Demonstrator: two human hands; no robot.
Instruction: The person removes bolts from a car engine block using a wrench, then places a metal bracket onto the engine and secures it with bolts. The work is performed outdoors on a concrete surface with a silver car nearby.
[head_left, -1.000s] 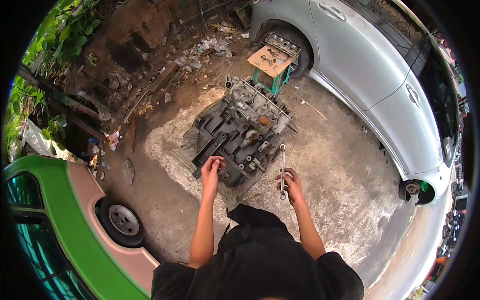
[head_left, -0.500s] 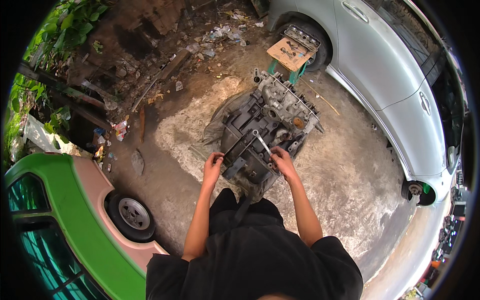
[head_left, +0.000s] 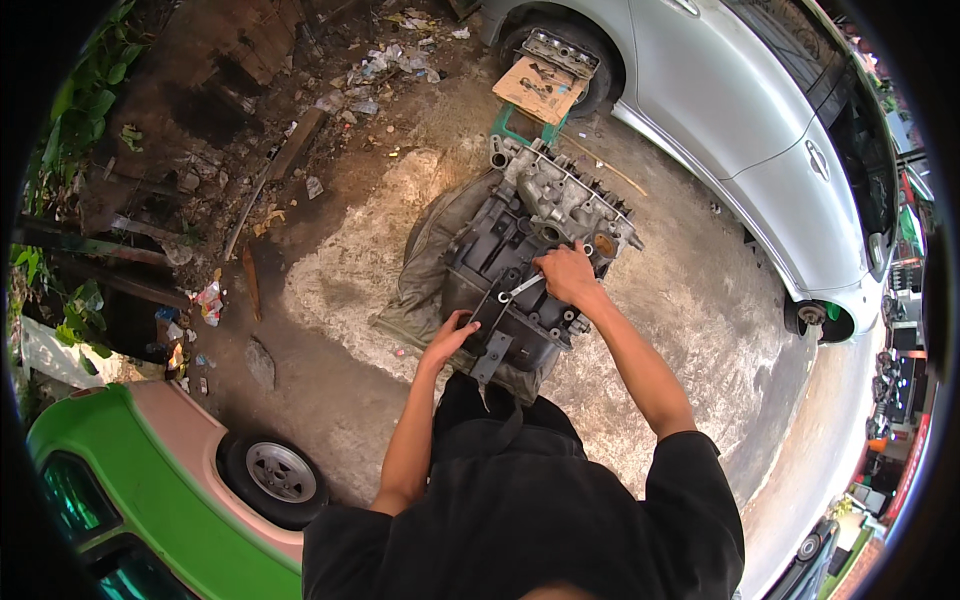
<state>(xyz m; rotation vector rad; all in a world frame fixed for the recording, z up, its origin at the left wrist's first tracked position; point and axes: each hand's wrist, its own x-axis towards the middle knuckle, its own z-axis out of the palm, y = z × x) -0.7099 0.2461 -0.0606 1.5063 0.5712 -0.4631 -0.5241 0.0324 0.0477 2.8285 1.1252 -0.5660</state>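
Observation:
An engine block with dark lower casing and a grey metal head stands on the ground in front of me. In my right hand is a silver combination wrench; its ring end lies over the dark casing, pointing left and toward me. The fingers are closed round its other end, which they partly hide. My left hand rests against the near left edge of the casing, thumb and forefinger apart; its other fingers are partly hidden. Close to it, a flat dark bracket sticks out toward me.
A grey cloth lies under the engine. Behind it, a green stool with a wooden top carries small parts and a metal engine part. A silver car stands right, a green and pink car near left. Litter covers the back ground.
My right hand has moved farther over the engine with the wrench, whose ring end has swung down and toward the left. My left hand has shifted along the casing's edge, its fingers more spread.

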